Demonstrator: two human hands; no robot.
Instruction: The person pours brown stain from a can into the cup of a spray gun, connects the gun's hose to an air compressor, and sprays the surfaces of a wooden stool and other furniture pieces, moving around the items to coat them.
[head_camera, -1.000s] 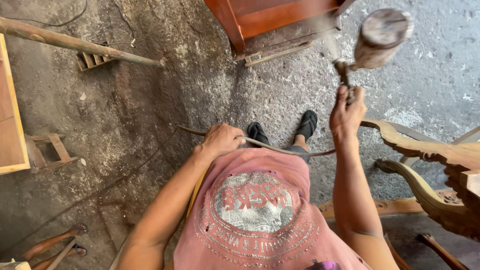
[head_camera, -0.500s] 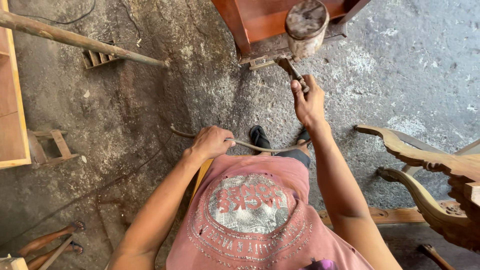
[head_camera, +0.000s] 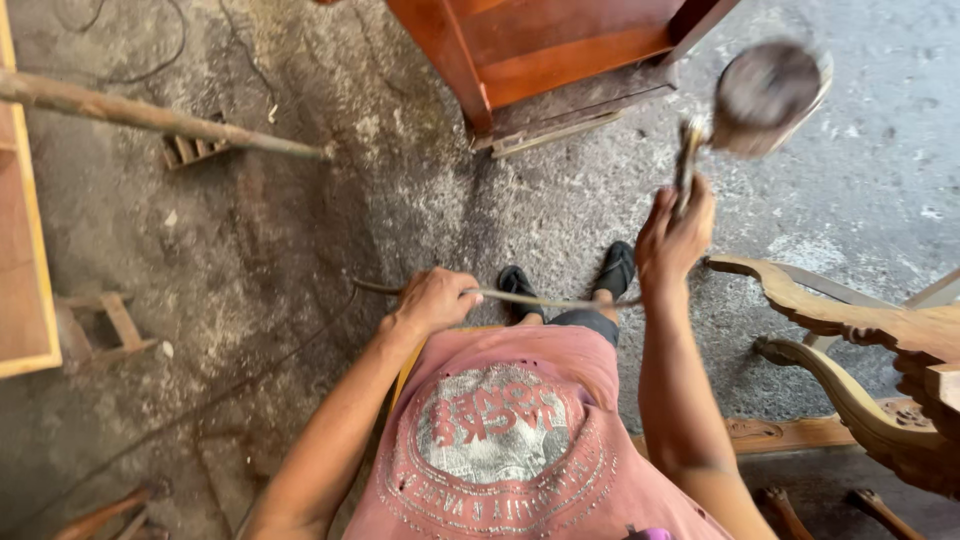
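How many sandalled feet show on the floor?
2: the left foot and the right foot, side by side just beyond the thin rod in the left hand.

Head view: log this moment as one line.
left hand: grips thin curved rod across lap | right hand: raised, grips mallet, head blurred | nearby: carved chair frame, red-brown cabinet

Single head-worn view, no second camera to overlap. It looked steeply down over the wearer's chest and pink shirt (head_camera: 500, 440) onto the concrete floor (head_camera: 300, 220). Close range: both forearms filled the lower frame, feet sat mid-frame, the red cabinet (head_camera: 540, 40) cut the top edge, the carved chair frame (head_camera: 860, 340) the right.
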